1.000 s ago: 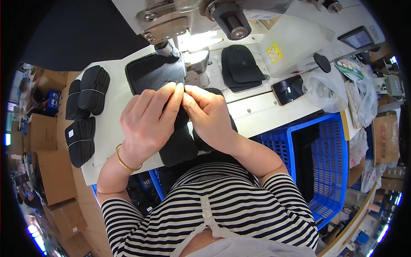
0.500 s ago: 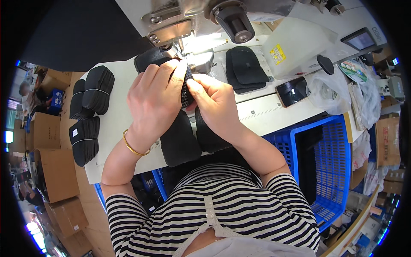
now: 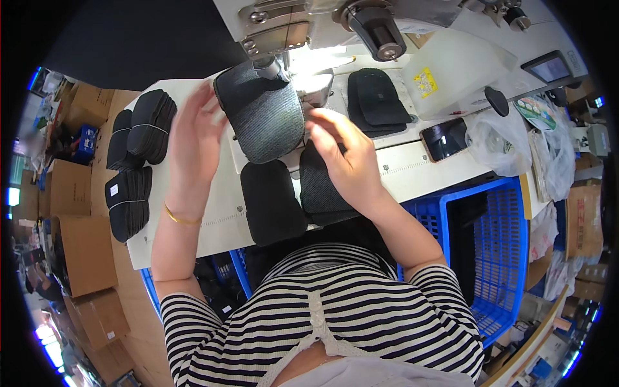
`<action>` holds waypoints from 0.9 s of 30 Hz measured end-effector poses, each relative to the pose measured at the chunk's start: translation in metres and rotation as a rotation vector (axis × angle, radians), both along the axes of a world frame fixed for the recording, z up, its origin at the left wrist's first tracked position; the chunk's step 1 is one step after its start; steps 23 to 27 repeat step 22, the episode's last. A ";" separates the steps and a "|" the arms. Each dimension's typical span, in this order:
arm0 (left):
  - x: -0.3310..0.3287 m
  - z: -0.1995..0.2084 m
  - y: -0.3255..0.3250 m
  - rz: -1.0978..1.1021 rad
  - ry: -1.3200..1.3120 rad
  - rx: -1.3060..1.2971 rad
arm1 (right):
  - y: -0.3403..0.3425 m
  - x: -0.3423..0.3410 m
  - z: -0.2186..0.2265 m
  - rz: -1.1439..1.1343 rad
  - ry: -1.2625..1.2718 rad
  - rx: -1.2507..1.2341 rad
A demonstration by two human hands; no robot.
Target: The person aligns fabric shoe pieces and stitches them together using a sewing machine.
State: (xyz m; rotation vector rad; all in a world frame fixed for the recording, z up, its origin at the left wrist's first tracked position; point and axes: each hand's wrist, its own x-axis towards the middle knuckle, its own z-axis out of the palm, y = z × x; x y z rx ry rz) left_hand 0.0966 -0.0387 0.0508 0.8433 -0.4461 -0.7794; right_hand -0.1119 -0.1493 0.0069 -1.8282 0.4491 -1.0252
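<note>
A black rounded fabric piece (image 3: 265,119) lies spread out under the head of a sewing machine (image 3: 277,39), its ribbed face up. Along its left edge is my left hand (image 3: 198,135), blurred by motion, its fingers stretched out. My right hand (image 3: 351,158) is at the right edge of the piece, thumb and fingers apart, fingertips close to it; whether they touch I cannot tell. Two black pads sit nearer me at the table's front edge: a smooth one (image 3: 274,203) on the left and a textured one (image 3: 322,187) on the right, partly behind my right hand.
Tied bundles of black pads (image 3: 151,126) stand on the table's left. More black pieces (image 3: 377,100) lie right of the needle area. Farther right are a phone (image 3: 445,140) and a clear plastic bag (image 3: 496,145). A blue basket (image 3: 496,258) stands below the table's right side.
Both hands have come apart from a folded, pinched black piece. That piece now lies spread flat under the machine. My left hand has moved left.
</note>
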 end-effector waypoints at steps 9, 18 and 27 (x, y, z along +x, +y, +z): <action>0.107 0.001 -0.089 -0.522 -0.597 -0.377 | 0.007 -0.049 -0.061 -0.299 0.615 -0.388; -0.052 0.031 0.058 0.128 -1.137 0.225 | 0.005 -0.051 -0.079 -0.335 0.465 -0.432; -0.095 0.068 0.109 -0.148 -0.633 -0.342 | 0.009 -0.049 -0.072 -0.320 0.477 -0.445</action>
